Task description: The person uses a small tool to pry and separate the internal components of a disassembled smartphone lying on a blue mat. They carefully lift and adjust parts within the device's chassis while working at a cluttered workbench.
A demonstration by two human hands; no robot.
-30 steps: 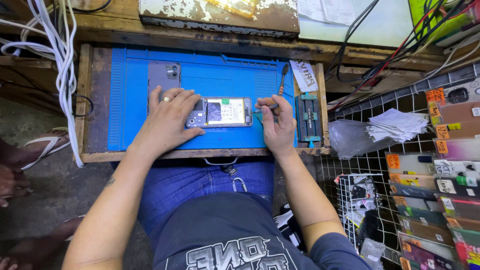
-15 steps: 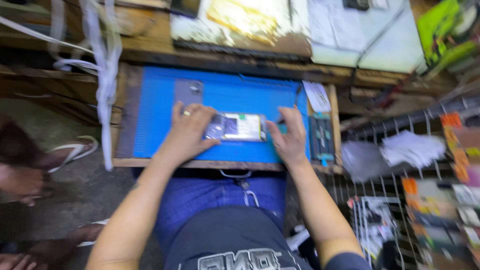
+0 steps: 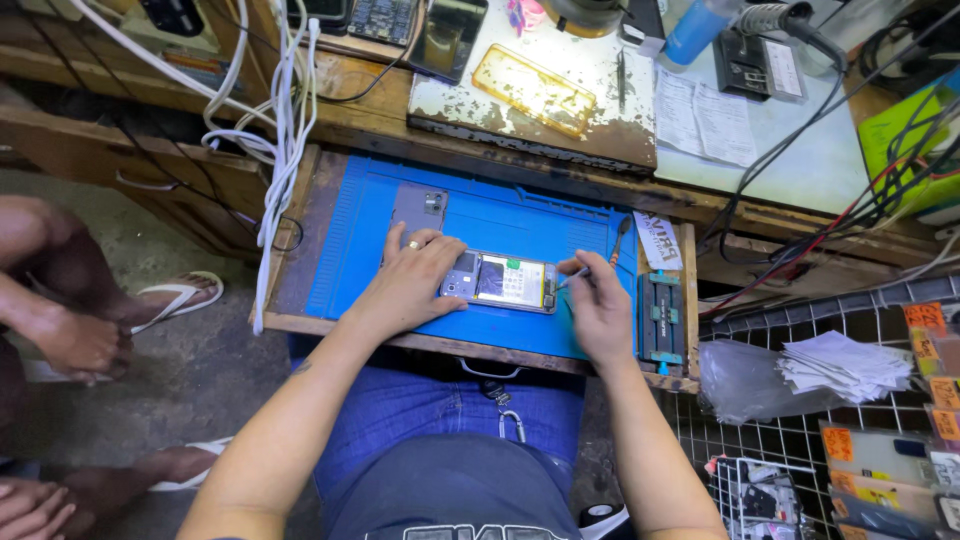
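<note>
Far left, another person's bare legs and one hand (image 3: 85, 345) showed, with two white sandals (image 3: 180, 292) on the floor. One bundle of white cables (image 3: 280, 130) hung over the counter (image 3: 350, 120) edge down past the left side of one blue work mat (image 3: 345, 250) laid in a pulled-out wooden tray. One grey phone back cover (image 3: 418, 210) lay flat on the mat, upper left, just above the left hand.

Left hand (image 3: 412, 280) was spread flat, palm down, fingers pressed on the left end of one opened phone (image 3: 502, 281), ring on one finger. The phone lay flat across the middle of the mat, insides up, between the two hands. Right hand (image 3: 600, 305) was pinched on one thin tool (image 3: 572, 279), tip touching the phone's right end.

Behind, on the counter: one amber translucent rectangular tray (image 3: 535, 90) on a chipped white board, one pair of tweezers (image 3: 621, 80), one sheet of white printed paper (image 3: 705, 120). One white label strip (image 3: 657, 240) with dark print lay at the mat's upper right corner. One blue-and-black clamp jig (image 3: 662, 318) sat just right of the mat.

Right: one clear plastic bag (image 3: 740, 380), one stack of white folded papers (image 3: 845, 365) on a wire rack (image 3: 790, 440). Along the far right edge, flat packages with small orange tags (image 3: 925, 318), count unclear.
</note>
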